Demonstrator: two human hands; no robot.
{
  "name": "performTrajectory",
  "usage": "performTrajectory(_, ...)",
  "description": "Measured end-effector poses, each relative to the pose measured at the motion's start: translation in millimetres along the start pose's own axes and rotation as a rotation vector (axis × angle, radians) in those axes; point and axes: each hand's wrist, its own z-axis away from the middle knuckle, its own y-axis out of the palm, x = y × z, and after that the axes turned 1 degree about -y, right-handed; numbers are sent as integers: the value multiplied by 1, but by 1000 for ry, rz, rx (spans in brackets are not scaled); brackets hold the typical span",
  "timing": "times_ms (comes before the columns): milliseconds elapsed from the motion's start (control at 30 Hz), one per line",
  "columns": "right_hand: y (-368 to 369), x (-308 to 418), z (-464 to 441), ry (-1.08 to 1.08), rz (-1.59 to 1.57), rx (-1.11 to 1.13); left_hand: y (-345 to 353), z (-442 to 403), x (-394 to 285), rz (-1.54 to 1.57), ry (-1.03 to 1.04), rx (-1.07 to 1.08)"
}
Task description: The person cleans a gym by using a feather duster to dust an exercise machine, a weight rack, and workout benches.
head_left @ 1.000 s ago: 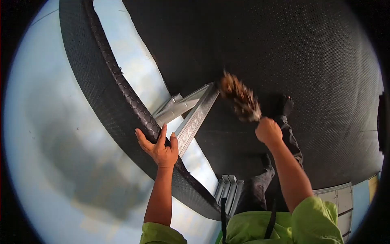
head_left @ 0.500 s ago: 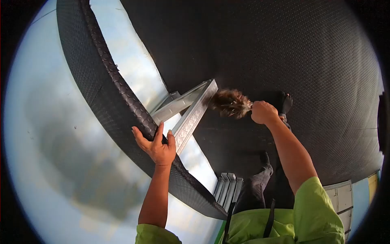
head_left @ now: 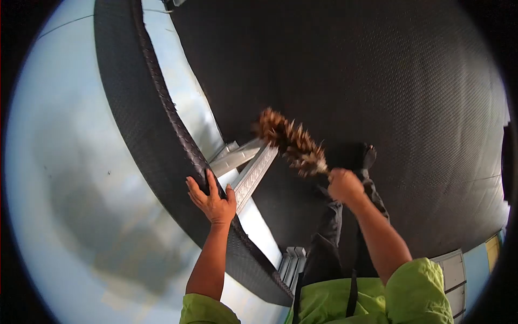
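A brown feather duster [head_left: 294, 144] is gripped by its handle in my right hand [head_left: 346, 187], fingers wrapped round it. Its feathered head points up and left, over the upper end of a silver metal frame [head_left: 256, 176]; whether they touch I cannot tell. My left hand [head_left: 217, 206] lies with fingers spread against the edge of a black textured surface [head_left: 175, 120]. That edge runs diagonally down the left side, and the metal frame stands just beyond it, its lower end close to my left thumb.
Black textured matting [head_left: 431, 108] covers the floor, where my feet stand. More metal bars [head_left: 291, 265] show below the frame. A pale, stained surface [head_left: 81, 178] fills the left. White panels [head_left: 454, 278] are at lower right.
The duster has swung from lying almost level to slanting up and left, as my right hand moved down and slightly left. My left hand stays on the black edge.
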Motion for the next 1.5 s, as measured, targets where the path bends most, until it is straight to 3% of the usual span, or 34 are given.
performTrajectory(67,31,-11,5,-29,-24,50,0,1,0,36,-59,30)
performTrajectory(167,-13,17,25,121,58,-20,-1,-1,-1,5,-82,31)
performTrajectory(267,-55,33,25,121,43,-111,-4,0,-2,50,-94,10)
performTrajectory(400,-116,64,9,46,-35,-154,-9,0,1,102,-90,46)
performTrajectory(467,-155,105,18,-92,-157,-156,-12,-3,-2,104,-121,105)
performTrajectory(567,-156,129,45,-329,214,95,-23,-5,1,154,-126,182)
performTrajectory(600,-162,139,65,-316,239,262,-36,-6,1,154,-138,233)
performTrajectory(633,-163,150,81,-313,256,438,-45,-13,6,356,-227,241)
performTrajectory(700,-115,141,91,-421,237,592,-66,-55,11,680,-344,157)
performTrajectory(767,-106,156,101,-521,194,727,-65,-92,26,700,-343,143)
performTrajectory(833,-145,212,99,-363,53,608,-49,-119,44,810,-454,120)
performTrajectory(867,-153,226,93,-340,-92,421,-45,-135,50,803,-459,142)
performTrajectory(900,-160,237,86,-312,-228,227,-40,-150,57,989,-643,169)
performTrajectory(933,-171,247,79,-307,-230,233,-39,-159,63,1174,-828,183)
performTrajectory(1000,-195,264,66,-214,-439,71,-29,-161,71,1106,-820,186)
performTrajectory(1067,-185,247,65,-298,-412,97,-22,-168,78,1055,-792,181)
performTrajectory(1133,-183,240,69,-281,-107,472,-23,-172,85,1086,-787,171)
performTrajectory(1167,-188,249,68,-283,-100,469,-24,-176,88,1097,-788,166)
performTrajectory(1233,-201,282,69,-206,-368,232,-38,-190,91,1248,-990,332)
performTrajectory(1267,-207,298,68,-207,-371,226,-40,-204,93,1249,-983,331)
performTrajectory(1333,-218,329,64,-204,-616,129,-42,-250,93,1092,-759,67)
performTrajectory(1367,-208,337,65,-194,-609,159,-55,-281,89,959,-702,45)
performTrajectory(1400,-204,344,66,-112,-562,354,-49,-307,97,976,-610,35)
performTrajectory(1500,-178,366,74,9,-769,411,-78,-401,95,771,-429,142)
